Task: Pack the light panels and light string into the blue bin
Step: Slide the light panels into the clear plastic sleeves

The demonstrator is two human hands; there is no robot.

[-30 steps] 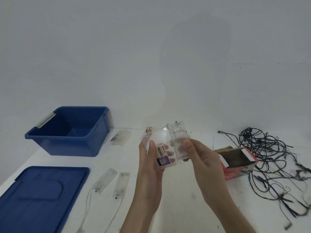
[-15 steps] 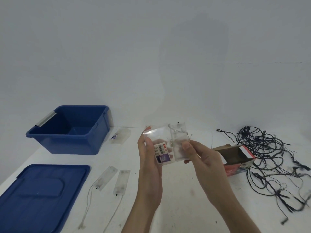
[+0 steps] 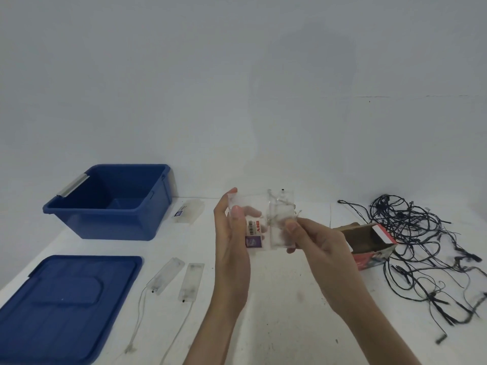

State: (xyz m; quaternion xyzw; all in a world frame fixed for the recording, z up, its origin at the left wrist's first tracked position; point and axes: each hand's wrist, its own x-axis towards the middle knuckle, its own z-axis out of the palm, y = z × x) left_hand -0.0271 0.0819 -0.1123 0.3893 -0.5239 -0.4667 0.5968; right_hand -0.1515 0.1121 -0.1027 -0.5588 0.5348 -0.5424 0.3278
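Head view, items from largest to smallest.

1. Table (image 3: 276,306): white, carries everything listed; the grip is held up over its middle.
2. Blue lid (image 3: 66,306): flat on the table, far left of the grip and nearer the person.
3. Blue bin (image 3: 110,206): open, well to the left of the grip and slightly beyond it. No panel or string shows inside.
4. Light string (image 3: 421,254): a loose black tangle, well to the right of the grip, untouched.
5. Cardboard box (image 3: 369,241): on its side with its mouth open, just right of the right hand.
6. Left hand (image 3: 230,248): thumb and fingers pinch the left edge of the clear pouch.
7. Right hand (image 3: 319,243): thumb and fingers pinch the held light panel.
8. Clear pouch (image 3: 255,227): labelled. A second ago it sat lower and folded in the left hand; it is now lifted and spread flat.
9. Held light panel (image 3: 276,238): then side by side with the pouch, it now overlaps the pouch's right edge. Whether it is already inside cannot be told.
10. Two loose light panels (image 3: 166,275) (image 3: 191,281): with trailing leads, left of and below the grip.
11. Bagged panel (image 3: 187,210): left of the grip, just beside the bin.

Judgement: the panel is probably being sleeved before binning; nothing appears packed yet.
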